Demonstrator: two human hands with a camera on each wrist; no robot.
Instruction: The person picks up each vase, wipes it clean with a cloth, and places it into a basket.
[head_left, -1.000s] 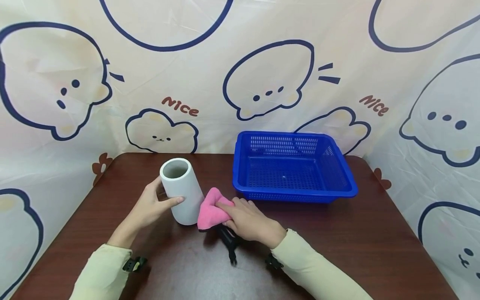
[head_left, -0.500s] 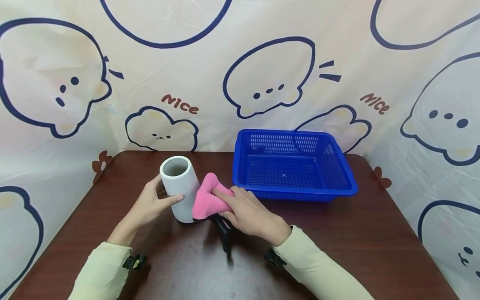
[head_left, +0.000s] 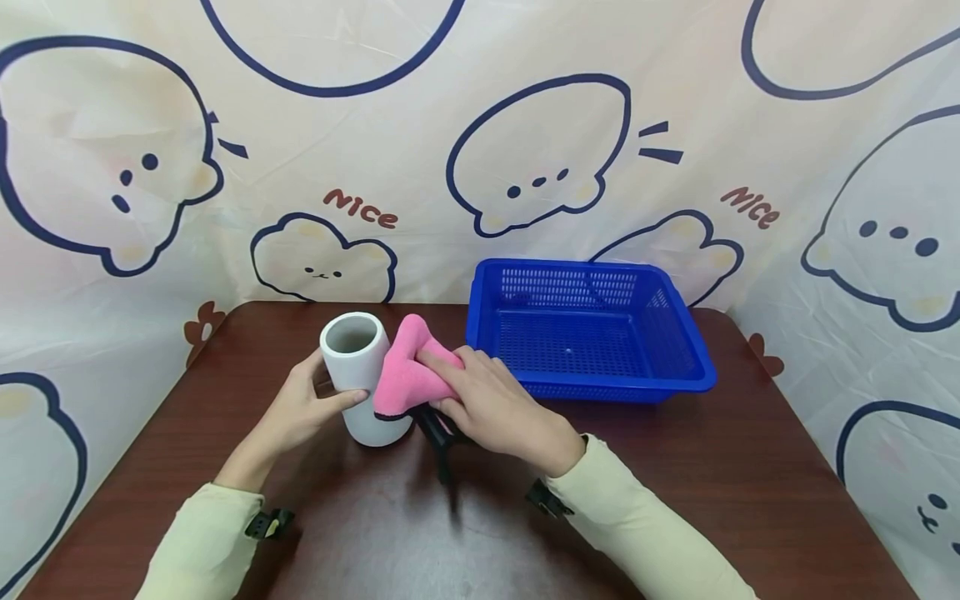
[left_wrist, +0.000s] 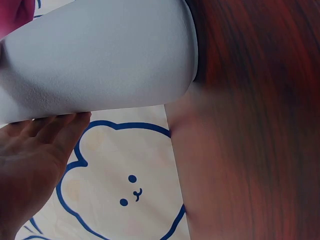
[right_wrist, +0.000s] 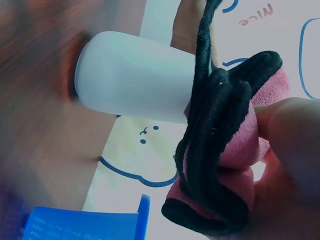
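White vase (left_wrist: 105,60) cut off by left-wrist view's edges (pink cloth (left_wrist: 15,16) too).

Through my remote feed, the vase (head_left: 356,372) reads as plain matte white, cooling to grey in the left wrist view, and the soft cloth item (head_left: 405,372) is bright pink with black along its underside. I see solid deep blue on the basket (head_left: 592,381), patterned with a pierced mesh, and dark reddish brown with streaky wood grain on the bench (head_left: 337,567). My head view shows a cream backdrop (head_left: 540,42) printed with navy cartoon outlines, brown "Nice" lettering and brown flowers, plus plain pale yellow-cream sleeves (head_left: 198,546) and black wristbands (head_left: 266,525).
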